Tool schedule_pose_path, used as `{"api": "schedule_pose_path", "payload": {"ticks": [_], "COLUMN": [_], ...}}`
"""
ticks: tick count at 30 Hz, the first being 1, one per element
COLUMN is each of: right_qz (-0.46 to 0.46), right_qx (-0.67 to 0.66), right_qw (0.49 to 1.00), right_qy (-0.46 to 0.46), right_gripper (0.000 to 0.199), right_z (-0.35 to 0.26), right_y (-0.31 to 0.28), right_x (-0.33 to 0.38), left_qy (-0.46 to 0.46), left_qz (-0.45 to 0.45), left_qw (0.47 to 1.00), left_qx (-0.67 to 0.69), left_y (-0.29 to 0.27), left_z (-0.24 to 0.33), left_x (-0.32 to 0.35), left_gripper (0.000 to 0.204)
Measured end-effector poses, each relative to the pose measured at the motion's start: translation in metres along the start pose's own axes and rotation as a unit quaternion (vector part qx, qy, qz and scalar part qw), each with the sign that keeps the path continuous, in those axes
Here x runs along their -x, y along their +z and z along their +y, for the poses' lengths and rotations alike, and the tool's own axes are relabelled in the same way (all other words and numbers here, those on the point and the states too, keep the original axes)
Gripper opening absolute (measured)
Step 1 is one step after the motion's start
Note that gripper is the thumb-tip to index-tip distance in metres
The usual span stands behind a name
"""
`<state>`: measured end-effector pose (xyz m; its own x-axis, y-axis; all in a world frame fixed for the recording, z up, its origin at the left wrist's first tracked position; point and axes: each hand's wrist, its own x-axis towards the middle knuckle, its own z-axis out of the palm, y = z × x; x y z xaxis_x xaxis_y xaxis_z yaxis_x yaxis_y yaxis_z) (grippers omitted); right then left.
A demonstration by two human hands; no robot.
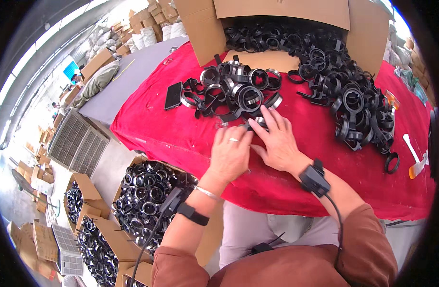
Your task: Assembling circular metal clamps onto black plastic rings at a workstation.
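Observation:
My left hand (230,152) and my right hand (280,143) meet near the middle of the red-covered table. Between their fingertips is a small black ring part with a silver band (260,121), mostly hidden by the fingers. The left fingers are curled and pressed together on its near side; the right thumb and fingers close over its right side. Just beyond the hands lies a heap of black rings with silver bands (250,98), several showing handle-like tabs. A larger pile of plain black rings (354,100) spreads on the right.
An open cardboard box (281,8) lies at the back, black rings spilling out. A black phone (173,95) rests left of the heap. At the right edge is a brush with a white handle (411,148). Boxes filled with rings (150,193) stand on the floor to the left.

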<state>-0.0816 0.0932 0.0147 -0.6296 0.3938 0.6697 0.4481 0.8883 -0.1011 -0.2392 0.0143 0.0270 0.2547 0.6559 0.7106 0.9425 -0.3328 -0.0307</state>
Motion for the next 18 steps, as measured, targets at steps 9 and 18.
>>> {"api": "schedule_pose_path", "payload": {"ticks": [9, 18], "right_qz": [0.077, -0.011], "right_qx": [0.006, -0.072], "right_qw": [0.995, 0.994], "right_qy": [0.058, 0.086], "right_gripper": [0.053, 0.065], "right_z": [0.019, 0.014], "right_y": [0.03, 0.02], "right_x": [0.002, -0.002], "left_qy": [-0.367, -0.498], "left_qz": [0.107, -0.096], "left_qw": [0.921, 0.842], "left_qx": [-0.072, -0.182], "left_y": [-0.036, 0.011], "left_z": [-0.108, -0.248], "left_x": [0.069, 0.007], "left_gripper": [0.037, 0.077]}}
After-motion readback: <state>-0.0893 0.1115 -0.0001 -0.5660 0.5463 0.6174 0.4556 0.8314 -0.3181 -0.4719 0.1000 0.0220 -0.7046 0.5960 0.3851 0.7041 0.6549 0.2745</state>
